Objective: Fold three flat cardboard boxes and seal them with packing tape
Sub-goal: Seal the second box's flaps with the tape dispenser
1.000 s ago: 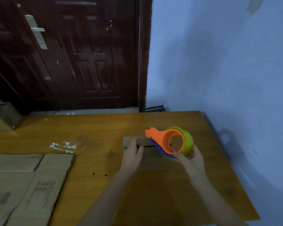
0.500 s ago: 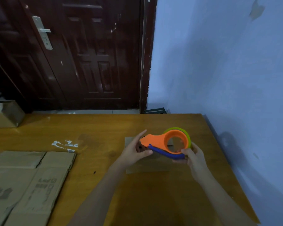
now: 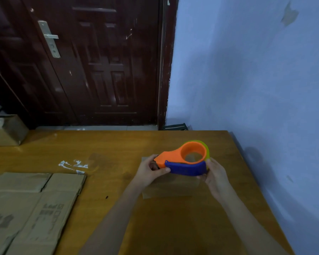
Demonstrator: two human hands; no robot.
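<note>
We hold the tape dispenser (image 3: 184, 161) above the small box (image 3: 170, 188) near the table's (image 3: 118, 144) right edge: left hand (image 3: 149, 170) pinching its nose, right hand (image 3: 215, 174) gripping its rear. Flat boxes (image 3: 31, 208) lie bottom-left.

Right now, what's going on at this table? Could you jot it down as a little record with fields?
Setting: wooden table by a dark door and a blue wall
Tool: orange and blue tape dispenser, held above the table
Left hand: grips the dispenser's narrow end
Right hand: holds its round end
Under the hands: small flat cardboard piece
Left side: flat cardboard boxes, unfolded
Far left: brown box, standing
Tape scraps: stuck on the table
</note>
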